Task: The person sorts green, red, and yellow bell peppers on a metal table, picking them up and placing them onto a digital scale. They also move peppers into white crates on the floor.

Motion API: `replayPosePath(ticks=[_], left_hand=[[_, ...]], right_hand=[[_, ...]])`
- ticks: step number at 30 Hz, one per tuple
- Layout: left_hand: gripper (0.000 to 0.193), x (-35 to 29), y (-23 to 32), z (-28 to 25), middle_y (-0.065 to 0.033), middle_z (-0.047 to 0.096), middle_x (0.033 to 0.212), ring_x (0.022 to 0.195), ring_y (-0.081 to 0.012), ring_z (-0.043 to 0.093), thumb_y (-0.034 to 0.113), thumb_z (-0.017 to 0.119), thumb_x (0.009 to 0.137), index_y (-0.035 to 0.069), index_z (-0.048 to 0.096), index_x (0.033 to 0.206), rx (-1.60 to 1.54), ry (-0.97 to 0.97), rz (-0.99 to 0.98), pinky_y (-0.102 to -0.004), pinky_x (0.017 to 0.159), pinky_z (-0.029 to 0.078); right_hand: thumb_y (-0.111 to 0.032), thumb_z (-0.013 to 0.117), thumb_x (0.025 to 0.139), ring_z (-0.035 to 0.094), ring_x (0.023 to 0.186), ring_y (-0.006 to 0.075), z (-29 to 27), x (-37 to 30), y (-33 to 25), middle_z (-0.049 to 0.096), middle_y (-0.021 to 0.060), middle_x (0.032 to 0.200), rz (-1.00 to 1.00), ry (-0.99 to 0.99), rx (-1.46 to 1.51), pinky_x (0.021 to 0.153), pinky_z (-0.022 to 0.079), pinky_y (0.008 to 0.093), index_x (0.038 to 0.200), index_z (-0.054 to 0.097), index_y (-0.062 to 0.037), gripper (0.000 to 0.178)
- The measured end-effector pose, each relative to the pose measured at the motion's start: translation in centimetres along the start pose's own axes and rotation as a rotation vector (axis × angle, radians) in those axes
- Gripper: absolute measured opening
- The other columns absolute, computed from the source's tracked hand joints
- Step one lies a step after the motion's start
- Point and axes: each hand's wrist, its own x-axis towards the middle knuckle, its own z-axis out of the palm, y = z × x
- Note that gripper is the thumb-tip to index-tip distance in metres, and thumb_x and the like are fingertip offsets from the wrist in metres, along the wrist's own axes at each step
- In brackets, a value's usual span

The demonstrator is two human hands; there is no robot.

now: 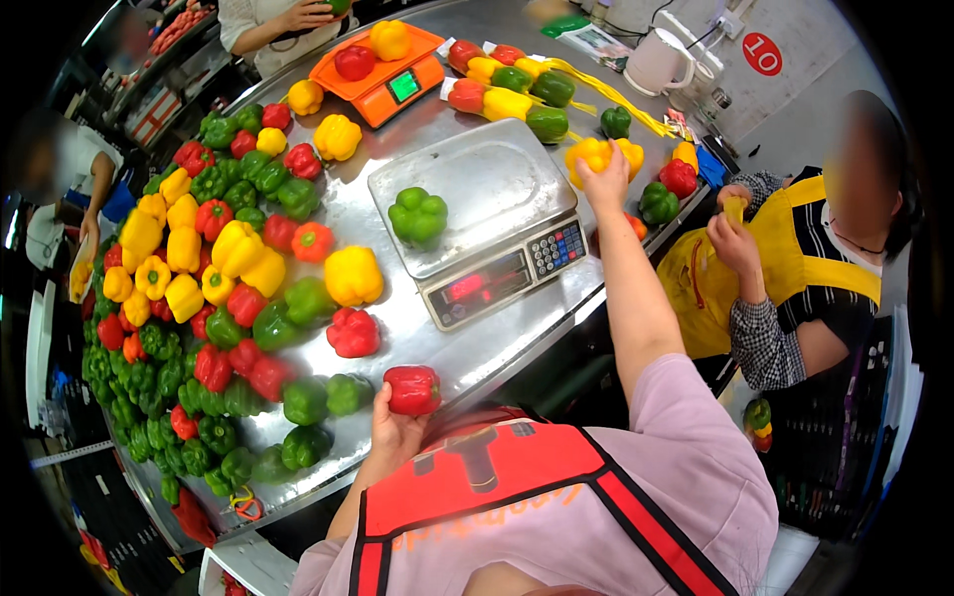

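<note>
The left hand (397,425) clasps a red pepper (415,390) just beyond its palm; the right hand (606,187), nearer the scale (489,189), pinches a yellow pepper (594,153), with the green pepper (417,217) well to its left.

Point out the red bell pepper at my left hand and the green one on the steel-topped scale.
Red bell pepper (413,390), head view: middle of its side.
Green bell pepper (417,216), head view: its upward-facing side.

Red pepper (413,390), in grip of left hand (395,425): looks glossy; scale platter (487,189), left of right hand (605,181): shows shiny metal
</note>
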Motion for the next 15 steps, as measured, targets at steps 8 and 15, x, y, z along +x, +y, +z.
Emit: replayPosePath(ticks=[8,15], left_hand=[[0.052,0.0,0.1,-0.4,-0.0087,0.059,0.122,0.113,-0.0269,0.057,0.049,0.049,0.091,0.011,0.049,0.126,0.007,0.017,0.008,-0.0429,0.095,0.048],[0.052,0.4,0.1,0.0,-0.0084,0.06,0.12,0.111,-0.0262,0.058,0.05,0.048,0.091,0.01,0.05,0.126,0.04,-0.012,-0.023,-0.0412,0.094,0.048]], right_hand=[[-0.042,0.069,0.074,0.051,0.115,0.0388,-1.9,-0.8,-0.7,0.048,0.0195,0.131,0.191,-0.43,-0.492,0.097,0.043,0.0431,0.136,0.043,-0.0096,0.075],[-0.046,0.073,0.073,0.05,0.119,0.0338,1.1,-6.1,-14.0,0.05,0.016,0.132,-0.572,-0.317,0.176,0.101,0.04,0.04,0.129,0.052,-0.0098,0.07]])
